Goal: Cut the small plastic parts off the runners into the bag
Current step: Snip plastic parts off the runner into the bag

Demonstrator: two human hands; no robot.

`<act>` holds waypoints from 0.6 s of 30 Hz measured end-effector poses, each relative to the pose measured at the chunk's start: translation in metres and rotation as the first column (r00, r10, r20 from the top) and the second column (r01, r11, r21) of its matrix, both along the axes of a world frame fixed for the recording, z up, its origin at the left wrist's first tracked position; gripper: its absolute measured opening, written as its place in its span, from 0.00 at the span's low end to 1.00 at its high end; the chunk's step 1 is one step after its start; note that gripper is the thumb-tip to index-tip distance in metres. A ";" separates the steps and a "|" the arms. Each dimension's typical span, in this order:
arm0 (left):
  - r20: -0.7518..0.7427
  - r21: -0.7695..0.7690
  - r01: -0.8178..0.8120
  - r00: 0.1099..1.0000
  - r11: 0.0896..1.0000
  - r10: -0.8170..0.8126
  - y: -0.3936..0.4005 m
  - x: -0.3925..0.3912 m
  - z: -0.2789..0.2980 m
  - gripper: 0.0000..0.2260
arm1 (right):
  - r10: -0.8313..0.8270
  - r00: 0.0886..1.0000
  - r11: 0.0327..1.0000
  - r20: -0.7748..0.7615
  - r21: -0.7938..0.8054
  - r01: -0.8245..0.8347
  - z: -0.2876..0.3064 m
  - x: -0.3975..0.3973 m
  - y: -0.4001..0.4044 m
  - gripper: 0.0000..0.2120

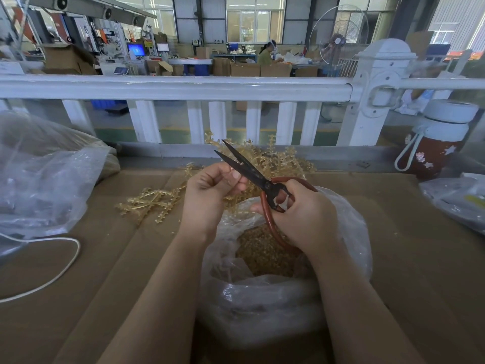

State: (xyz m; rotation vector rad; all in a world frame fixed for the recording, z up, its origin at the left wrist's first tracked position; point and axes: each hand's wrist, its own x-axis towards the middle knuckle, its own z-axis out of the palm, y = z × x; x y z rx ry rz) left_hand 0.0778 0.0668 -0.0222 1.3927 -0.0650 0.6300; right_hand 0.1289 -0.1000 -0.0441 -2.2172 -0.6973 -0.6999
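Two blades stand parted just above the left hand (210,195), and that is the chief hazard: its fingers (237,176) pinch a tiny piece right against the lower blade of the scissors (246,169), so a hasty closing could nip a fingertip. What exactly is pinched is too small to tell; it looks like a short runner stub with a part on it. The right hand (301,214) grips the red handles, fingers curled through the loops.

Both hands hover over the open bag (349,232), which stands on the counter (420,258) and already holds a heap of cut parts (265,256). The pinch, though, sits toward the bag's far rim, so a part snipped there may well spring off onto the counter or into the uncut runners (154,200) lying beside and behind the bag. The bag's limp mouth could also fold in and shed falling pieces. Loose bits already dot the cardboard.
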 end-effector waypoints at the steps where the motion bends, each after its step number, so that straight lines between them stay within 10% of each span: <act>1: 0.002 -0.005 0.004 1.000 1.000 -0.004 0.000 0.000 0.000 0.06 | 0.001 1.000 1.000 0.001 0.000 -0.001 0.000 0.001 0.000 0.26; 18: -0.016 -0.052 0.019 1.000 0.998 -0.020 0.001 0.000 0.000 0.05 | -0.005 1.000 1.000 -0.027 -0.018 0.005 -0.003 0.005 -0.001 0.29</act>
